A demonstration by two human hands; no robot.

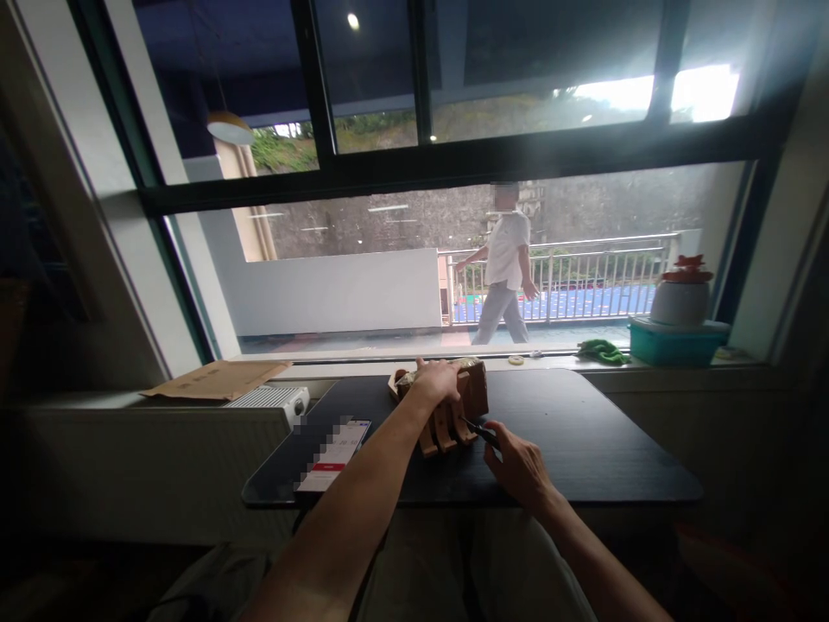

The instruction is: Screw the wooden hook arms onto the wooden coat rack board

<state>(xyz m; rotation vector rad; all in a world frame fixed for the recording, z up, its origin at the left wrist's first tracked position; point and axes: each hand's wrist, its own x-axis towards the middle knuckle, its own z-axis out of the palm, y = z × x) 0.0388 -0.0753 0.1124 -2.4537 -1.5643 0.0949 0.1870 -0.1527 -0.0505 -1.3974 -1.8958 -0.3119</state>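
On the dark table is a brown wooden piece (444, 425) with several curved slats at its front and a block-like part on its right. My left hand (437, 380) reaches over the top of it, fingers curled round it. A slim dark tool (483, 432) is gripped in my right hand (518, 462), its tip touching or very close to the slats on the right. The tool's exact kind is too small to make out. My left hand covers part of the wooden piece's top.
A phone (333, 456) lies at the table's left. Behind the table (596, 445), the window sill holds a green cloth (602, 351), a teal box (673, 341) and a white jar (680, 302) with an orange lid. A brown envelope (220, 380) rests left. Outside walks a person (509, 250).
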